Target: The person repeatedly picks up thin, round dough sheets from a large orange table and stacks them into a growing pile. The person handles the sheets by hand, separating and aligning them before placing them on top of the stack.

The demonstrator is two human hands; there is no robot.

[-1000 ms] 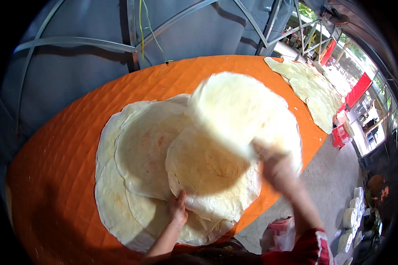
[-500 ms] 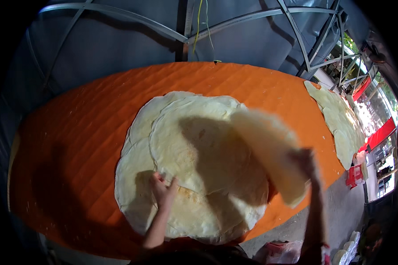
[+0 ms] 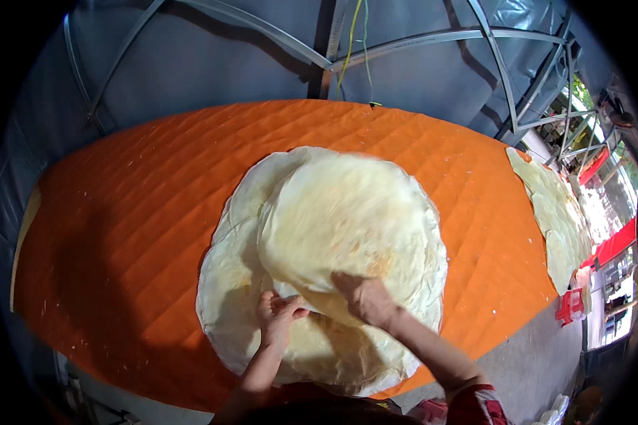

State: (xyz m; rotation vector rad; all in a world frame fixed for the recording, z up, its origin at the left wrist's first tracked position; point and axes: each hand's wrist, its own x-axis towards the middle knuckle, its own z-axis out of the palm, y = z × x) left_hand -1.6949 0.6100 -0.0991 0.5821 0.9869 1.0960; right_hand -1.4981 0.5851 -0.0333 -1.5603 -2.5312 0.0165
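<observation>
Thin, pale, round flatbread sheets (image 3: 237, 244) lie overlapped in a pile at the middle of an orange quilted cover. My right hand (image 3: 365, 299) is closed on the near edge of the top sheet (image 3: 344, 219), which is slightly blurred and covers much of the pile's upper right. Just left of that, my left hand (image 3: 278, 319) has its thumb and fingers at a lifted white edge of a sheet and seems to pinch it. The underside of the top sheet and some of my right fingertips are hidden.
More flatbreads (image 3: 546, 216) overlap at the cover's (image 3: 120, 262) right end. A red plastic stool (image 3: 571, 306) stands beyond them, above a grey floor (image 3: 517, 354). Grey sheeting on metal framing (image 3: 404, 46) backs the table, with thin yellow and green cords hanging down.
My right hand has swung the raised sheet from the right down and leftward onto the pile. My left hand has shifted slightly right along the edge. The view has turned.
</observation>
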